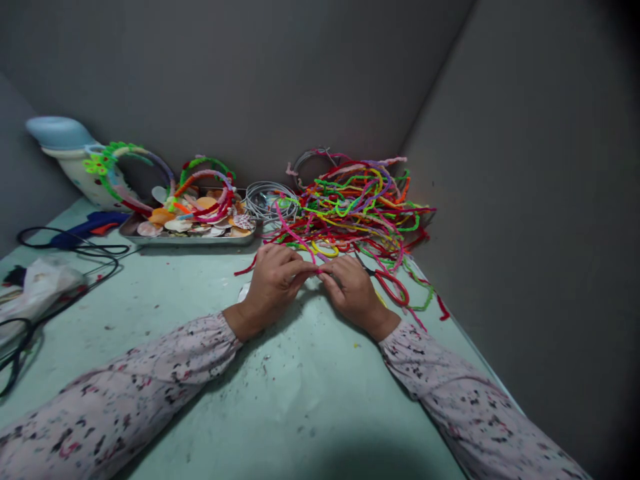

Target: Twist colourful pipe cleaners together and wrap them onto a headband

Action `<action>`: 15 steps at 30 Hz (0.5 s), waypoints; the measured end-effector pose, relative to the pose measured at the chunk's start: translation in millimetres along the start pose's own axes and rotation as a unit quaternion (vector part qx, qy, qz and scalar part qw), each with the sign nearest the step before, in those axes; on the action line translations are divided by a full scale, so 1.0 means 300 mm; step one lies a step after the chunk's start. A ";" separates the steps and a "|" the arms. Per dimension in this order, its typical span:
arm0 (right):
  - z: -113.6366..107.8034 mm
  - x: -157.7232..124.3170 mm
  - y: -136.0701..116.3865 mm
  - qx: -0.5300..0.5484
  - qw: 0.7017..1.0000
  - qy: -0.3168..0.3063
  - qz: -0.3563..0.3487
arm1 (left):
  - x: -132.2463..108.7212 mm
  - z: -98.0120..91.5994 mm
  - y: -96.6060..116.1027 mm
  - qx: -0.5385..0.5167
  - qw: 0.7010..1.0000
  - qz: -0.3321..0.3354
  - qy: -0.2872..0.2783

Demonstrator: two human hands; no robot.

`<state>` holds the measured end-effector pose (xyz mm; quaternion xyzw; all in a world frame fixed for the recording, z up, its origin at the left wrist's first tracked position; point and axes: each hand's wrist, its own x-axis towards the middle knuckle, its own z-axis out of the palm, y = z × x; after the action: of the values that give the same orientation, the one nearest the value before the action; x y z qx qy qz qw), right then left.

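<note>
— Floral-print sleeves [150, 380] nearest, one in from each lower corner. Under them a pale green desk [310, 400], flecked with dark specks and smudges.

— And the fingers?

— Left hand [273, 280] and right hand [353, 290] meet over the desk; fingers of both nearly together, narrow, pinching a pink pipe cleaner [296, 235]. Its free length slants up and left toward a gray wire coil [253, 199].

— Beside the right hand?

— Red-handled scissors [401, 290]. Behind, a tangled heap of pipe cleaners [360, 200], many colors.

— Left of that?

— Metal tray [195, 241] of seashells [179, 225], fuzzy headbands [98, 165] propped there. Farther left: blue glue gun [75, 233], black cord [111, 270], crumpled white plastic bag [47, 283], leaning container with a blue lid [60, 133].

— Room?

— Dim. Plain gray walls [225, 80] close behind the desk and along its right edge, cornering past the heap.
</note>
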<state>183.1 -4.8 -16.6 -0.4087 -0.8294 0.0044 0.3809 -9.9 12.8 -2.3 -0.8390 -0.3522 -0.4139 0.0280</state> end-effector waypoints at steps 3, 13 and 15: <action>-0.001 0.001 -0.003 -0.002 1.000 0.000 0.000 | 0.001 -0.001 0.002 0.001 1.000 -0.005 -0.002; -0.004 0.006 -0.008 -0.025 1.000 -0.007 -0.007 | 0.008 -0.005 0.010 0.020 1.000 -0.004 -0.022; -0.004 0.007 -0.008 -0.029 1.000 -0.005 -0.010 | 0.009 -0.004 0.010 0.024 0.999 -0.001 -0.025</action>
<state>181.5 -5.4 -13.7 -0.4111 -0.8353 -0.0212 0.3645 -7.8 11.5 1.1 -0.8478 -0.3636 -0.3840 0.0390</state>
